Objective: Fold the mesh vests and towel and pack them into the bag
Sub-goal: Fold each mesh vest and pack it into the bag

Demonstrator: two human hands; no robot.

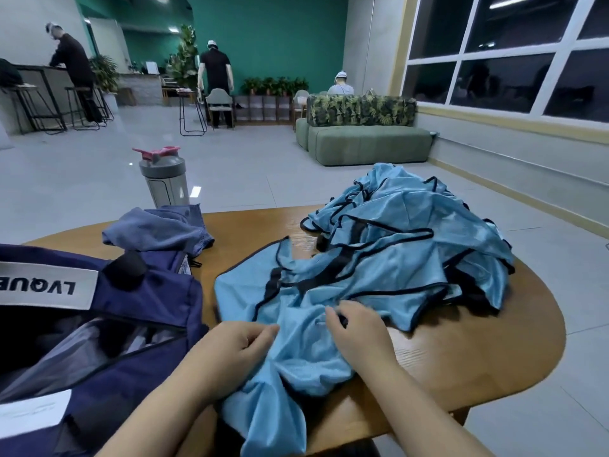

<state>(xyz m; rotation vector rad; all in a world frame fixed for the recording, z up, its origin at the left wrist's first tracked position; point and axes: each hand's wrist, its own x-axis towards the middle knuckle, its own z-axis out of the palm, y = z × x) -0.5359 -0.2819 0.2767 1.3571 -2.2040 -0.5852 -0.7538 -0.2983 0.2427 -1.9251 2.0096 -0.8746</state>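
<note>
pinching the light blue mesh vest (290, 344) at its crumpled middle, the left hand (230, 347) curls its fingers into the fabric, and the right hand (359, 334) grips a fold just beside it. this vest lies spread on the near part of the round wooden table (478, 351), its lower end hanging over the edge. a heap of more blue vests (412, 232) sits behind it. the navy bag (138, 324) stands unzipped at the left, with the grey-blue towel (158, 225) bunched behind it near a shaker bottle (164, 179).
</note>
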